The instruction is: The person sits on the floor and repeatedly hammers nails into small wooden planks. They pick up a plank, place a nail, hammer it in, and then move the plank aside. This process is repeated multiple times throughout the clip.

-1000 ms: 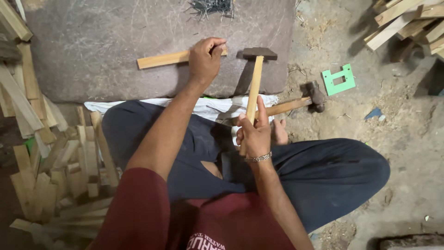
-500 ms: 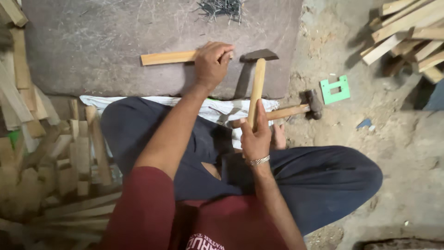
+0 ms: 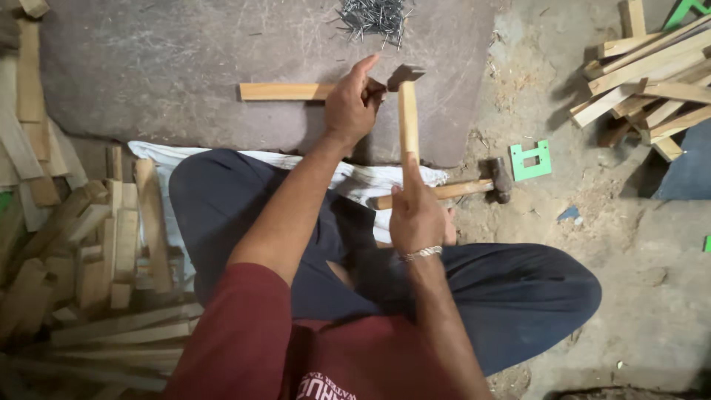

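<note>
left hand (image 3: 352, 107): fingers pinch slat (image 3: 285, 91) on slab (image 3: 185, 67)
right hand (image 3: 415, 215): fingers clenched round hammer (image 3: 408, 111)
tip: strike squarely, fingers clear

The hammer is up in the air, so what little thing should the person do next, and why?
Probably bring the hammer straight down in a light tap. Its head hangs just above the end of the wooden strip, where the left hand pinches at the spot, likely steadying a nail too small to see. The right hand grips the handle's low end.
</note>
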